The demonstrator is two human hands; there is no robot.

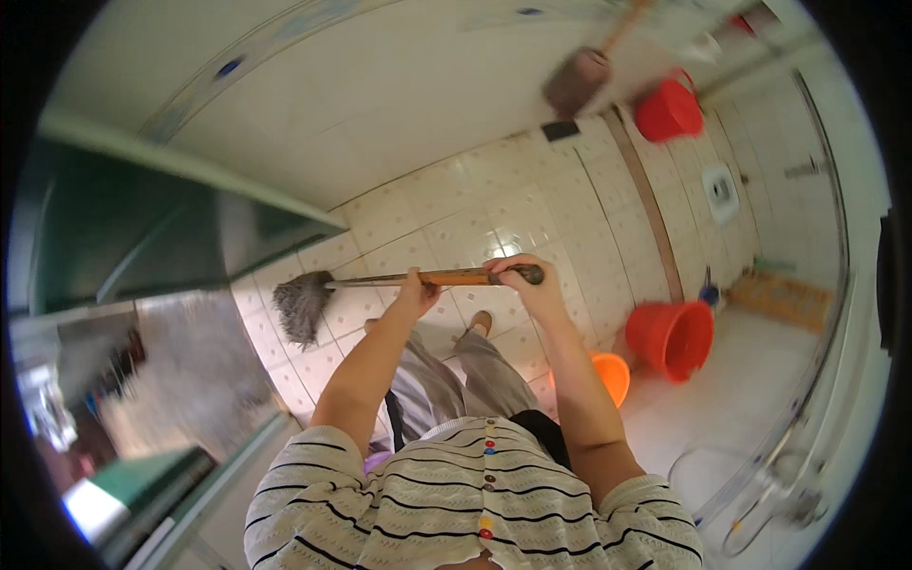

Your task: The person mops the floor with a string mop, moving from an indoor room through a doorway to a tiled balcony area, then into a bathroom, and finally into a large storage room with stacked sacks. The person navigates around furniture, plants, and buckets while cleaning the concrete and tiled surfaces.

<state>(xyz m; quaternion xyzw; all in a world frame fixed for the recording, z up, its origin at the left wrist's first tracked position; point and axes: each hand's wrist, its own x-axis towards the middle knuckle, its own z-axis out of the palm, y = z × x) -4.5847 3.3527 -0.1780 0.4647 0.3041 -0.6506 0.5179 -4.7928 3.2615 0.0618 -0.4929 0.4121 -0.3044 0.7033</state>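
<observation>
Both hands grip the handle of a mop (pixel 461 277), which lies nearly level across my front. My left hand (pixel 419 291) is wrapped round the middle of the handle. Near the dark handle end at the right, my right hand (pixel 516 275) is closed round it. The grey string mop head (pixel 304 306) is at the left, on or just over the tiled floor (pixel 418 223); I cannot tell whether it presses down. A green door (pixel 171 218) stands just beyond the mop head.
To the right stand a red bucket (pixel 665 340) and an orange basin (pixel 610 377). Another red bucket (pixel 668 111) is at the far right, near a brown long-handled tool (pixel 577 84) by the wall. A raised strip (pixel 651 204) crosses the floor. A doorway opens at the left.
</observation>
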